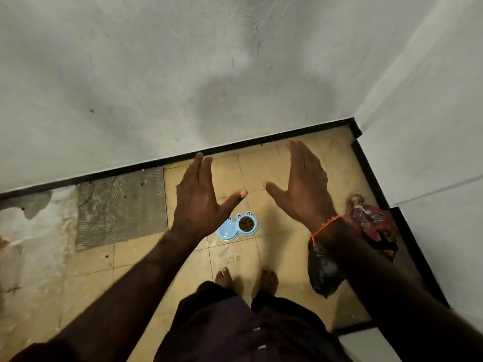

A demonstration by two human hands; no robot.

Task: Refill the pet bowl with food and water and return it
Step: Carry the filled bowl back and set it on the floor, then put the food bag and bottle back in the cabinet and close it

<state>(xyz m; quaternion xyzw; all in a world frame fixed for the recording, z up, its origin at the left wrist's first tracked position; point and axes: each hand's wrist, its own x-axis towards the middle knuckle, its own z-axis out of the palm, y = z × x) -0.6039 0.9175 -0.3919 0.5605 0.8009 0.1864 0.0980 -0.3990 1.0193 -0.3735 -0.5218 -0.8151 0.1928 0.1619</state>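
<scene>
Your left hand [200,198] and your right hand [304,188] are both held out flat in front of you, palms down, fingers extended and thumbs angled toward each other, gripping nothing. A thin orange thread [324,226] circles your right wrist.

The pet bowl [237,226] sits on the tiled floor [274,246] below the gap between your hands, just under your left thumb as the camera sees it. It is a light blue double dish: the compartment nearer your right hand holds brown kibble, and the compartment nearer your left hand looks pale and glossy, though you cannot tell from here whether it holds water. A few small wet spots or specks lie on the tile just beside it, on your side.

Your bare feet [245,279] stand on the floor between your forearms, well apart from the bowl, with open tile between them.

Under your right wrist and forearm lie a crumpled red and white cloth [371,218] and a black plastic bag [324,273], both against the right-hand wall corner. Beyond your left hand there is a grey ribbed floor patch [121,207]. A dark skirting strip [261,139] runs along the wall [183,74] past your fingertips.
</scene>
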